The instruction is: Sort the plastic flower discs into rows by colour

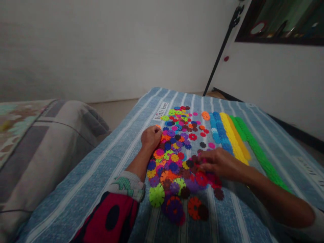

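A loose pile of flat, notched plastic discs [174,157] in many colours spreads over the middle of the striped cloth. At the pile's left edge rests my left hand [151,138], its fingers curled together; what they hold, if anything, is hidden. An orange disc [158,126] peeks out just behind those fingers. Over the right side of the pile reaches my right hand [220,163], with fingers stretched out and thumb apart, touching dark red and pink discs. Nothing is seen gripped in it.
Right of the pile lie overlapping rows of sorted discs: a blue row [222,135], a yellow row [234,141] and a green row [263,160]. Orange discs [206,116] are stacked beside the blue. A grey-covered piece of furniture [68,135] stands left; a black pole [220,55] leans behind.
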`<state>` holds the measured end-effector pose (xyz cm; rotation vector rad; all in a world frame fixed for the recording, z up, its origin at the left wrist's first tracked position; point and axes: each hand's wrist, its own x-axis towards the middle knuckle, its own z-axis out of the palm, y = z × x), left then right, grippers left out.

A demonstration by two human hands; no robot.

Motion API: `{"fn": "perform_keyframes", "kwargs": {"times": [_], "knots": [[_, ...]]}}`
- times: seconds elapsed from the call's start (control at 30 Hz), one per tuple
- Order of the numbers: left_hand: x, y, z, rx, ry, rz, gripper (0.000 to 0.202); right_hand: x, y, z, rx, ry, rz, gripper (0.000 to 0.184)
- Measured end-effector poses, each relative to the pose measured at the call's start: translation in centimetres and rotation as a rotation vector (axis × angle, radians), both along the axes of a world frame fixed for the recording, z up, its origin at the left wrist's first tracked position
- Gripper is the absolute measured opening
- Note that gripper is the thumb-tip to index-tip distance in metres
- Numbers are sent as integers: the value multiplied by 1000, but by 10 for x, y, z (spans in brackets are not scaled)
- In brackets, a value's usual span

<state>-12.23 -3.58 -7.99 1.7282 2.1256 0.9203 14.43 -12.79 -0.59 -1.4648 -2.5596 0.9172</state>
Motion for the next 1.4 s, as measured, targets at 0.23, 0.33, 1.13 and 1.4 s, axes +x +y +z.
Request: {"fn": "perform_keyframes", "kwargs": {"times": [0.23,0.33,1.13,1.4], "knots": [[1,1,2,-6,9,2,25,1,-46,-15,-49,-46,77,13],[2,1,2,-5,21,5,25,-3,-57,-17,-57,-63,73,11],[0,1,0,10,21,-1,25,-31,-80,-38,98,-313,107,18],[-5,3,0,19,33,3,24,-13,-27,-14,-224,219,-25,10]]}}
